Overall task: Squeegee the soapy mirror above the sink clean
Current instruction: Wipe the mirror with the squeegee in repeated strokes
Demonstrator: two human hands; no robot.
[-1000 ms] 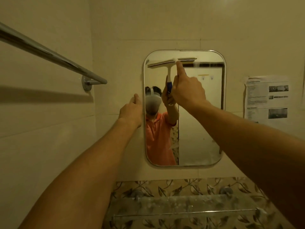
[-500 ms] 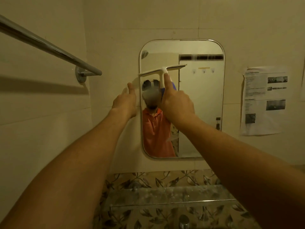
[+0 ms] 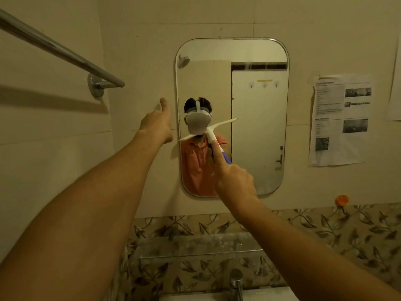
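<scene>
Mirror (image 3: 259, 131): squeegee (image 3: 219, 125) in R fingers (image 3: 220, 156)

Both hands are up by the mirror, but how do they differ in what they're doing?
The right hand grips the squeegee by its handle, forefinger stretched along it; the left hand holds nothing. The right hand is in front of the lower half of the mirror; the left hand sits higher, on the wall beside the mirror's left edge, seemingly braced there. Both arms are bare and reach forward.
</scene>
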